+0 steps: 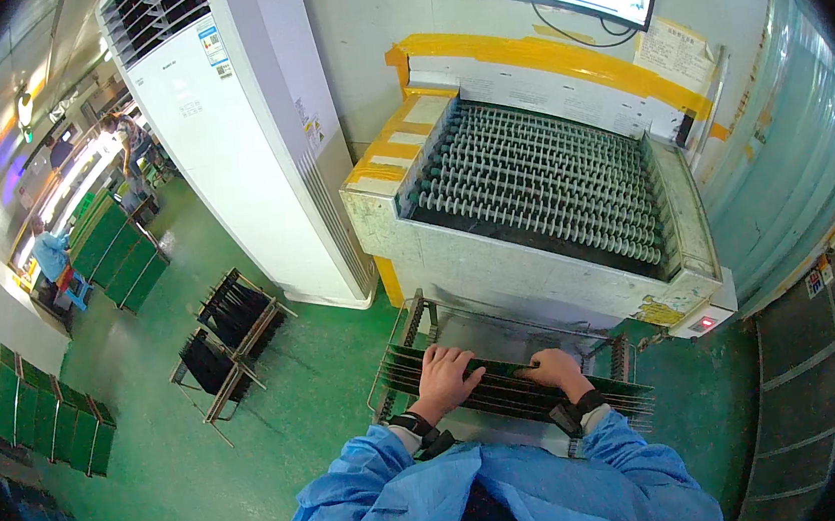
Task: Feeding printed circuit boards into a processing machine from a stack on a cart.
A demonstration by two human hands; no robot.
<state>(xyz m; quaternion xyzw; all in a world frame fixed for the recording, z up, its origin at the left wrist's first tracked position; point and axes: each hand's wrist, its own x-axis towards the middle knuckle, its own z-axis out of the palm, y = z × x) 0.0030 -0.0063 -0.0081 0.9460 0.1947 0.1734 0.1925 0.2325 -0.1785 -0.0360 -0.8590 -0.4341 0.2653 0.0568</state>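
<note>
In front of me a metal rack point(426, 322) holds several thin dark green panels point(511, 392) standing on edge in a row. My left hand point(441, 381) lies over the panels' upper edges left of the middle, its fingers stretched forward and apart. To the right, my right hand point(557, 373) bends its fingers over the edge of one dark panel; its fingertips are partly hidden. Dark bands circle both wrists, below blue sleeves.
Beyond the rack stands a roller conveyor machine point(540, 178) with a white front. A tall white air conditioner point(234, 127) is to its left. Racks of black panels point(232, 313) stand on the green floor. Dark grey panelled boards point(806, 384) are at right. Two people work far left.
</note>
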